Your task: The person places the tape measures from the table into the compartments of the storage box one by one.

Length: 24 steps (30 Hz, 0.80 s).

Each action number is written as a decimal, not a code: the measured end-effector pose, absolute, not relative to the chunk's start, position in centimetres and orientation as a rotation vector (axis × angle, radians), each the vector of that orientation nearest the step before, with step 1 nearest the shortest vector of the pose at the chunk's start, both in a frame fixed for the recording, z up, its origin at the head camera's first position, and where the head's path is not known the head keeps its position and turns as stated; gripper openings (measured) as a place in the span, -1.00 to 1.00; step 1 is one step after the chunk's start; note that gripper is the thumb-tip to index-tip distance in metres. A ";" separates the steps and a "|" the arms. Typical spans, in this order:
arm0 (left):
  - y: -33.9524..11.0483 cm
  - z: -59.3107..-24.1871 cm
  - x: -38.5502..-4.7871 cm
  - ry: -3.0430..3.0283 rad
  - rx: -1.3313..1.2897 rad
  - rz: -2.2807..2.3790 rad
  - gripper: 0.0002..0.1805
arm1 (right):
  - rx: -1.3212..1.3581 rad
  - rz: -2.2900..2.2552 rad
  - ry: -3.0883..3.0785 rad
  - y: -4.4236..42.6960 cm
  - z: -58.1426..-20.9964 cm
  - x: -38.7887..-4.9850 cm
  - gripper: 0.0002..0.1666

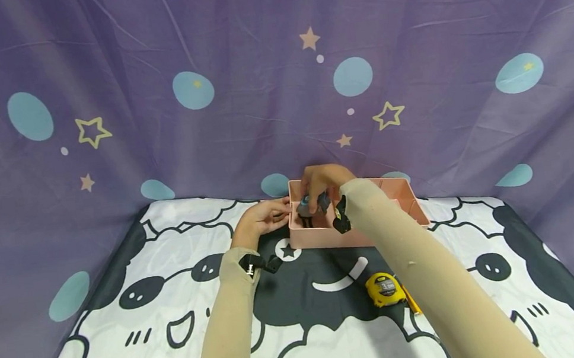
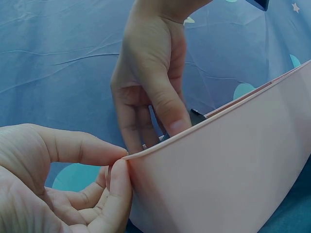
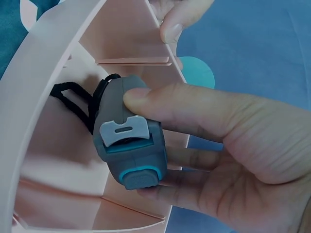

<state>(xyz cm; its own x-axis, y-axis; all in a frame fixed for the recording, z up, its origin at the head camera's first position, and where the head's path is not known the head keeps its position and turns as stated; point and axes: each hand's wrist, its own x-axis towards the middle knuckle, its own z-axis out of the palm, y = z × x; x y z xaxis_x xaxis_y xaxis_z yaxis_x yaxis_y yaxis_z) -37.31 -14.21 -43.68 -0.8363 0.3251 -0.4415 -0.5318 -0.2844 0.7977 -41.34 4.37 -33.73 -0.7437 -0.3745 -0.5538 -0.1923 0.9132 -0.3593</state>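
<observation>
A pink divided box (image 1: 326, 238) lies at the table's back edge. Inside its left part, my right hand (image 1: 323, 179) grips a grey tape measure (image 3: 131, 116) with teal trim, thumb on one side and fingers on the other. The tape's metal hook and black wrist strap (image 3: 73, 92) show in the right wrist view. My left hand (image 1: 262, 221) pinches the rim at the box's left end between thumb and finger, clearly seen in the left wrist view, where the box wall (image 2: 218, 170) hides most of the tape.
A yellow tape measure (image 1: 385, 289) lies on the patterned cloth in front of the box, beside an orange-handled tool (image 1: 412, 302) partly covered by my right forearm. A purple curtain (image 1: 254, 87) hangs behind the box. Part of a dark object shows at the near edge.
</observation>
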 end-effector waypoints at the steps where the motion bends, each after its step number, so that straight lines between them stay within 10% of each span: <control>1: -14.2 -43.7 -37.3 1.440 -0.264 2.143 -0.56 | -0.403 -0.378 2.423 4.4 -33.8 -41.3 -0.42; 24: -14.2 -43.7 -37.5 1.456 -0.285 2.138 -0.44 | -0.341 -0.537 2.345 4.1 -35.3 -41.5 -0.27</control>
<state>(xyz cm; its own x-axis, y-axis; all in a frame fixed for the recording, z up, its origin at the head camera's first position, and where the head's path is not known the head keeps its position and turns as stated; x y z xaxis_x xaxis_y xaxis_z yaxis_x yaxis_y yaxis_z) -37.49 -14.17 -43.73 -0.8358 0.3081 -0.4544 -0.5357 -0.2764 0.7979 -41.52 4.09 -35.33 -0.7229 -0.3825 -0.5754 -0.0938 0.8794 -0.4668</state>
